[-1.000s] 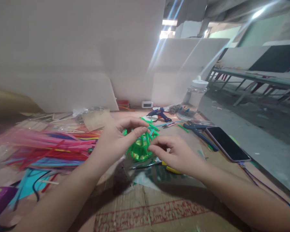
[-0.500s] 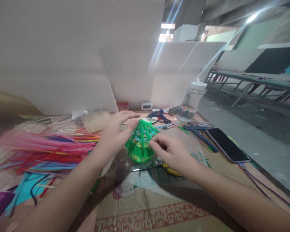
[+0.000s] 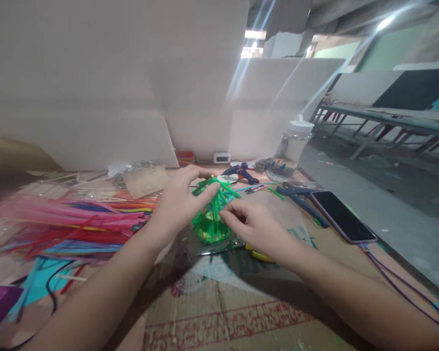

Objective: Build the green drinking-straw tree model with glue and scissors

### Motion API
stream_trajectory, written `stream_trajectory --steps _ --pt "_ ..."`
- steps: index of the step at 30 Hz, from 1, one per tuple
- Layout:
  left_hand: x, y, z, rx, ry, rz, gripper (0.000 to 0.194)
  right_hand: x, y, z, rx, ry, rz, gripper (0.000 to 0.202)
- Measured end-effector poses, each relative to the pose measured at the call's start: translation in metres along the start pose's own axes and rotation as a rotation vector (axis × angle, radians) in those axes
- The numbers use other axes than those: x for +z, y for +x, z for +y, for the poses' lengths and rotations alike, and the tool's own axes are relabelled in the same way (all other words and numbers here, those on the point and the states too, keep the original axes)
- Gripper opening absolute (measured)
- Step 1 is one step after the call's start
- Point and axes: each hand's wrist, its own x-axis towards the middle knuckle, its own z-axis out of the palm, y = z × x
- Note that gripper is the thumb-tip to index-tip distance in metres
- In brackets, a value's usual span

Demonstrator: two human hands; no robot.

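A small cone-shaped frame of green pipe cleaners (image 3: 212,231) stands in the middle of the work surface, with light-blue strands inside. My left hand (image 3: 183,202) is curled over its top, thumb across the front and fingers behind, gripping it from the left. On the right side, my right hand (image 3: 250,222) pinches one of the green stems between thumb and forefinger. Its other fingers are folded in. Just below the cone lie a shiny metal blade-like piece and yellow handles (image 3: 262,257), partly hidden by my right hand.
Pink, red and blue pipe cleaners (image 3: 91,222) lie in a pile at left. Behind the cone are a blue glue gun (image 3: 241,172), a small white clock (image 3: 222,158) and a clear bottle (image 3: 290,146). Dark blue pliers (image 3: 305,207) and a phone (image 3: 343,217) lie at right.
My left thumb has moved right and down across the cone's upper front, covering more of it. My right hand has shifted slightly left, still pinching at the cone's side.
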Motion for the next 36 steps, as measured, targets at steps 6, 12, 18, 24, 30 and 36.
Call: stream_trajectory --steps 6,12,18,24,30,36 --pt "-0.001 0.001 -0.001 0.024 0.008 -0.001 0.016 0.003 -0.001 -0.001 0.005 -0.033 -0.002 0.025" --pt "-0.002 0.001 -0.002 0.035 -0.006 -0.005 0.016 0.0 -0.004 -0.004 0.009 -0.073 -0.058 0.033" --pt "-0.002 0.0 -0.002 0.041 -0.019 -0.006 0.016 0.001 -0.005 -0.008 0.052 -0.022 -0.097 0.029" --pt "-0.002 0.002 -0.003 0.042 -0.022 0.001 0.015 0.0 -0.004 -0.007 0.042 -0.022 -0.091 0.028" --pt "-0.003 0.0 -0.003 0.057 0.0 0.004 0.014 -0.001 -0.007 -0.005 0.018 -0.053 -0.09 0.028" --pt "-0.004 0.0 -0.003 0.058 -0.004 -0.001 0.015 -0.009 -0.007 -0.004 -0.003 -0.076 -0.055 0.024"
